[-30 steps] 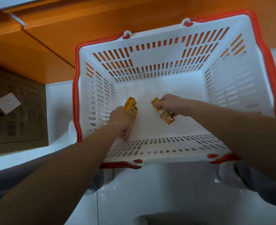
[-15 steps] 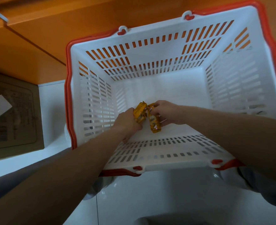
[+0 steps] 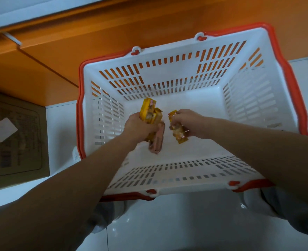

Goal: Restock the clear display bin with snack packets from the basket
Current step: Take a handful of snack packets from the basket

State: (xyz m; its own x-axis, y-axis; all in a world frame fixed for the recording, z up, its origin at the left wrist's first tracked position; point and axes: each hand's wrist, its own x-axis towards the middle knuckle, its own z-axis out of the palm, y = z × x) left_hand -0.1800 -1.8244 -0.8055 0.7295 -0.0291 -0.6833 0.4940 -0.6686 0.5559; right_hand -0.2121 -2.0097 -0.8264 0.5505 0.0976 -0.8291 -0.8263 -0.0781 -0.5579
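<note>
Head: left hand [image 3: 139, 126], right hand [image 3: 189, 122], seemingly round packets [image 3: 147, 110]

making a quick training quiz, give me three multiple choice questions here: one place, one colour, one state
1. Where is the cardboard box relative to the basket? A) left of it B) inside it C) right of it
2. What colour is the basket's rim? A) blue B) red C) green
3. What is the right hand doing? A) lying flat, empty B) gripping a yellow packet C) resting on the rim

1 A: the box lies left of the basket.
2 B: a red band edges the white walls.
3 B: its fingers curl round the packet.
</note>
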